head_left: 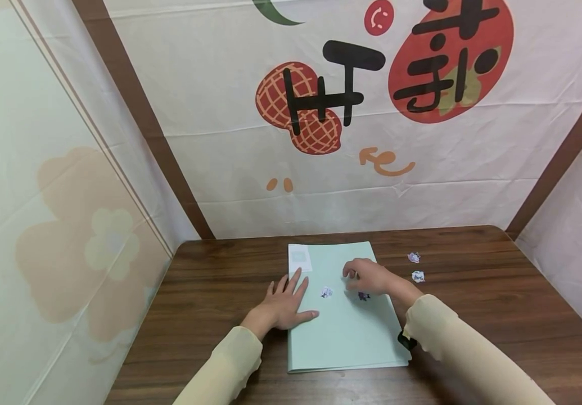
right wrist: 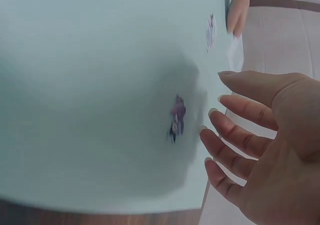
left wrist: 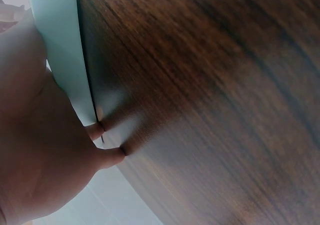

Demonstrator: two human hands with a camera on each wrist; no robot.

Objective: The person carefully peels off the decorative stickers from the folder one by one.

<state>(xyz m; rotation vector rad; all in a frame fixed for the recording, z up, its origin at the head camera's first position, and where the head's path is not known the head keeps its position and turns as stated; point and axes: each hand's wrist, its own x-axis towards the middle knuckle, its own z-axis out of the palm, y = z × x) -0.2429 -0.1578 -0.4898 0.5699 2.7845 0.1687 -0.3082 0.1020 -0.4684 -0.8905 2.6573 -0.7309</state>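
Note:
A pale green folder (head_left: pixel 341 337) lies on the wooden table, a white label (head_left: pixel 299 257) at its upper left corner. My left hand (head_left: pixel 283 306) rests with spread fingers on the folder's left edge; in the left wrist view, two fingertips of that hand (left wrist: pixel 45 150) reach past the edge onto the wood. Over the folder's right half hovers my right hand (head_left: pixel 369 275), its fingers loosely bent and holding nothing. Beneath it a dark purple sticker (right wrist: pixel 177 117) lies on the folder. Another small sticker (head_left: pixel 326 292), pale with purple, sits between the two hands.
Right of the folder, two more small stickers (head_left: pixel 414 257) lie on the brown wooden table (head_left: pixel 473 304). Behind the table hangs a white printed cloth (head_left: pixel 220 169), with another patterned cloth (head_left: pixel 68 225) along the left side. A dark band (head_left: pixel 406 341) shows at the right wrist.

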